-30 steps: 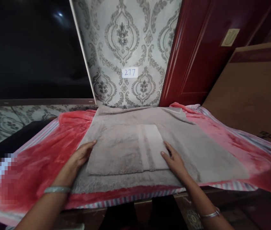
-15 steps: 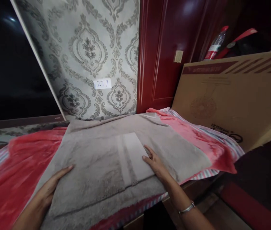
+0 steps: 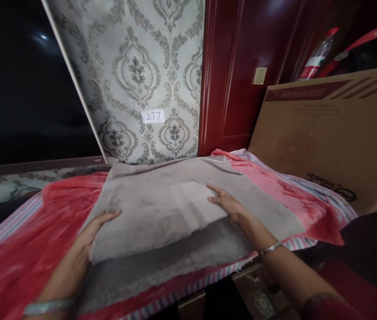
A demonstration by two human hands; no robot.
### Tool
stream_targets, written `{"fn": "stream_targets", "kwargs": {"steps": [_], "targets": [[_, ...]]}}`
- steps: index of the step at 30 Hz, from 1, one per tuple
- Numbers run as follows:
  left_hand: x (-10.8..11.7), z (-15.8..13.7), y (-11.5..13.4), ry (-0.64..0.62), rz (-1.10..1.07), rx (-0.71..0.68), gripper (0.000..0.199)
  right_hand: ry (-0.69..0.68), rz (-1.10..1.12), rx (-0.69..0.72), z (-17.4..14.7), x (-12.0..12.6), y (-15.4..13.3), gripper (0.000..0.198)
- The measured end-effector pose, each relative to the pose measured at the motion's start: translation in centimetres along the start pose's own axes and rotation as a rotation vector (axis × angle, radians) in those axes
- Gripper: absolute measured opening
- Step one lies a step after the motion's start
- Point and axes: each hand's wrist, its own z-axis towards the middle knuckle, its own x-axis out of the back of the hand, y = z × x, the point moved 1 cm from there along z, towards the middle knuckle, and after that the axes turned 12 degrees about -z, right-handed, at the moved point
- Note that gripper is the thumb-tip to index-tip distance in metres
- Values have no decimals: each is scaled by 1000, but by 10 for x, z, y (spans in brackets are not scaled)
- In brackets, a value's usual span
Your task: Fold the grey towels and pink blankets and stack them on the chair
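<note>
Head view: a folded grey cloth (image 3: 155,218) sits over a larger grey cloth (image 3: 188,258), its near edge seemingly raised. The left hand (image 3: 97,227) pinches its left edge, the right hand (image 3: 228,205) its right, thumbs uppermost; the fingers are partly hidden, so firmness cannot be told. It looks plush, light and floppy, hard to damage, but its layers could sag or slide; side edges, gripped through every layer, seem the best hold. Patterned wallpaper (image 3: 138,73) stands farthest.
</note>
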Motion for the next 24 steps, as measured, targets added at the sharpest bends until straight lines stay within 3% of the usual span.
{"fn": "stream_targets", "kwargs": {"steps": [3, 6, 9, 11, 13, 16, 21, 24], "targets": [[-42, -27, 15, -76, -51, 5, 43, -21, 53, 31, 24, 33, -45, 62], [-81, -48, 7, -102, -176, -18, 31, 29, 219, 127, 40, 65, -77, 48], [-101, -54, -33, -165, -310, -23, 31, 259, 530, 196, 33, 75, -60, 21], [-101, -51, -71, -166, -346, 52, 32, 407, 678, 75, 14, 64, -20, 13], [-94, -45, -108, -154, -335, 200, 34, 370, 711, -129, -13, 44, 27, 16], [-84, -38, -138, -203, -342, 262, 40, 290, 763, -165, -53, 17, 72, 10], [-94, -49, -129, -187, -347, 196, 43, 132, 714, -174, -88, -10, 65, 15], [-106, -70, -133, -219, -382, 164, 48, 53, 657, -167, -94, -29, 54, 29]]}}
